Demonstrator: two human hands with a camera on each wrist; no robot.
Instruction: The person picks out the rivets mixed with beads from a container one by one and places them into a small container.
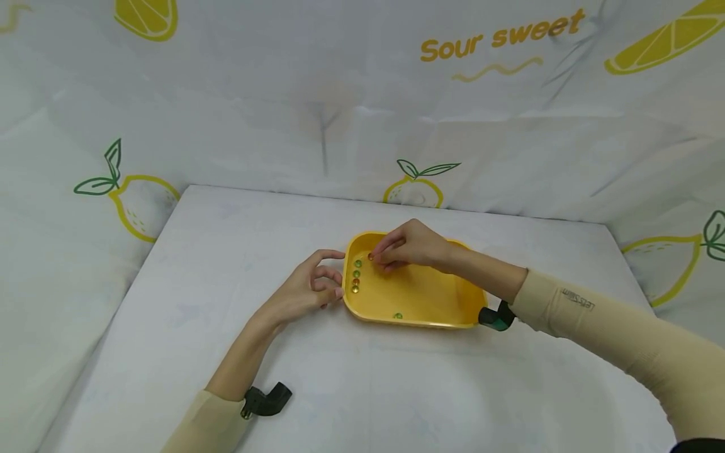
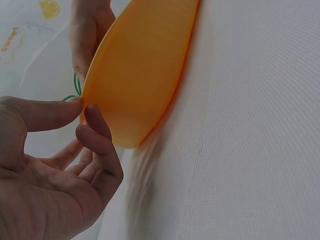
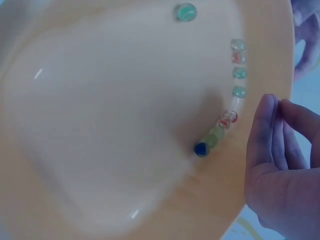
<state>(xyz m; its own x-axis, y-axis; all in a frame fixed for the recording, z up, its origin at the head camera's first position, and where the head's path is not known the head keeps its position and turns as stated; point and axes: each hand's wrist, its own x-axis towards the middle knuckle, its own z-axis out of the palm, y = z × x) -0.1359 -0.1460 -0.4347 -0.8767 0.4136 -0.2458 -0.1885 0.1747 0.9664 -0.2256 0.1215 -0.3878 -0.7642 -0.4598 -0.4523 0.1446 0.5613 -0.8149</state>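
Note:
A yellow tray (image 1: pixel 436 296) holds several glass marbles, most of them lined along its left end, such as a green marble (image 1: pixel 356 274). My right hand (image 1: pixel 410 244) reaches over the far-left part, fingertips near a reddish marble (image 1: pixel 370 257). In the right wrist view its fingers (image 3: pixel 262 125) are nearly straight and meet the thumb, with nothing visible between them. A dark blue marble (image 3: pixel 201 149) ends the curved row there. My left hand (image 1: pixel 300 290) touches the tray's left end from outside, fingers loosely bent; in the left wrist view fingertips meet the orange-looking wall (image 2: pixel 135 75).
One green marble (image 1: pixel 398 316) lies apart by the tray's near wall. Beneath the tray is a white cloth-covered table (image 1: pixel 430 384). A white curtain (image 1: pixel 243 100) with lemon prints hangs behind it. Each wrist carries a black camera mount, one of them (image 1: pixel 266 401) at the left.

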